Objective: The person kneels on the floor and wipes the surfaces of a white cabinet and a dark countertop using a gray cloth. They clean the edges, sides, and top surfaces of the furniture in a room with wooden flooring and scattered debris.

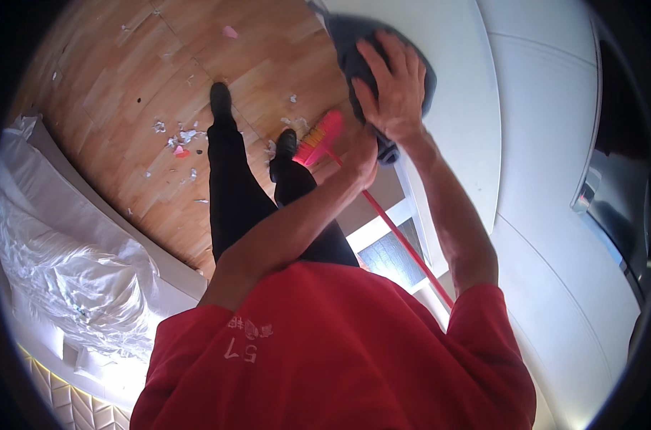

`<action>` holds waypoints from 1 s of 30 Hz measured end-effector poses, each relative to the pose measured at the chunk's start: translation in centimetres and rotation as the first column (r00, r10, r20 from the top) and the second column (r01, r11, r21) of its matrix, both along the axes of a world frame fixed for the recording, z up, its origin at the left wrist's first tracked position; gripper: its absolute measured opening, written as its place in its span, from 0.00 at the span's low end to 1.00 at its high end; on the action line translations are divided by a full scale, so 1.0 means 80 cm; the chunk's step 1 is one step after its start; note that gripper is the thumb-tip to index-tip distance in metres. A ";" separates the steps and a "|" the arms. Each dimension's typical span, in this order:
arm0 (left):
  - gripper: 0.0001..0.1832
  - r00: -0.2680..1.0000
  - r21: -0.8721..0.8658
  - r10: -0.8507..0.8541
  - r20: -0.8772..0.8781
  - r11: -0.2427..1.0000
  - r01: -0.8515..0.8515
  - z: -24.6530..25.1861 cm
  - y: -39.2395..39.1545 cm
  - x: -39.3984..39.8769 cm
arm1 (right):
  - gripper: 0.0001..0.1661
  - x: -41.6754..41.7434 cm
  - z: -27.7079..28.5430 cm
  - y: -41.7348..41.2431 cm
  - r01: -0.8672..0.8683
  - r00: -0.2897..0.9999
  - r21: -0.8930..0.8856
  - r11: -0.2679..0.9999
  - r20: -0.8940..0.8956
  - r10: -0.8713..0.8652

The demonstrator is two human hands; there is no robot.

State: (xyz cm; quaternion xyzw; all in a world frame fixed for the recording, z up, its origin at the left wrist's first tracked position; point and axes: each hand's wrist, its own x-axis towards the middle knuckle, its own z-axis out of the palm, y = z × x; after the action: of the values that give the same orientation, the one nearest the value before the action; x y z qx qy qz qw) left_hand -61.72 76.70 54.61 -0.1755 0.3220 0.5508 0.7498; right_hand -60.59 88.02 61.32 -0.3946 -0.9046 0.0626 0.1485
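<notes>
My right hand (pixel 392 88) lies over a bunched dark grey cloth (pixel 349 40), thumb and fingers spread and bent around it, at the rim of a white surface (pixel 465 107). Just below, my left hand (pixel 364 153) is blurred and close against the cloth's lower end; its fingertips are hidden, so its hold cannot be told. A red broom handle (pixel 403 244) slants beneath my left wrist. The pink broom head (pixel 320 137) with orange bristles is on the floor beside my right shoe.
Paper scraps (pixel 186 134) and pink bits lie scattered on the wood floor (pixel 116 134). Crumpled translucent sheeting (pixel 89 258) covers pale furniture at the left. A dark glossy panel (pixel 621 199) stands beyond the white surface at the far right.
</notes>
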 end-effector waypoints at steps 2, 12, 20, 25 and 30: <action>0.19 0.994 -0.017 -0.067 0.089 0.997 0.069 0.014 -0.041 0.033 | 0.32 0.050 0.010 -0.047 0.028 0.998 -0.028 0.999 0.056 -0.026; 0.17 0.769 0.111 -0.602 0.213 0.797 0.593 0.021 -0.199 0.178 | 0.33 0.274 0.018 -0.276 0.284 0.937 -0.061 0.957 0.232 -0.263; 0.13 0.650 0.206 -0.729 0.215 0.685 0.699 -0.014 -0.240 0.231 | 0.33 0.327 0.015 -0.335 0.301 0.914 -0.029 0.953 0.293 -0.279; 0.13 0.734 0.065 -0.649 0.200 0.756 0.651 0.007 -0.173 0.162 | 0.34 0.304 0.008 -0.319 0.321 0.895 0.026 0.947 0.317 -0.312; 0.15 0.838 0.113 -0.529 0.135 0.848 0.518 0.009 -0.145 0.122 | 0.36 0.245 0.026 -0.261 0.231 0.932 0.046 0.972 0.276 -0.235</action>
State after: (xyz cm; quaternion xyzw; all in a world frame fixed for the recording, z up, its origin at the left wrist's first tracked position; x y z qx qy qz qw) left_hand -51.99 65.08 55.34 -0.0974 0.2761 0.3202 0.9010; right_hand -41.01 67.11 63.42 -0.5028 -0.8637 -0.0178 0.0280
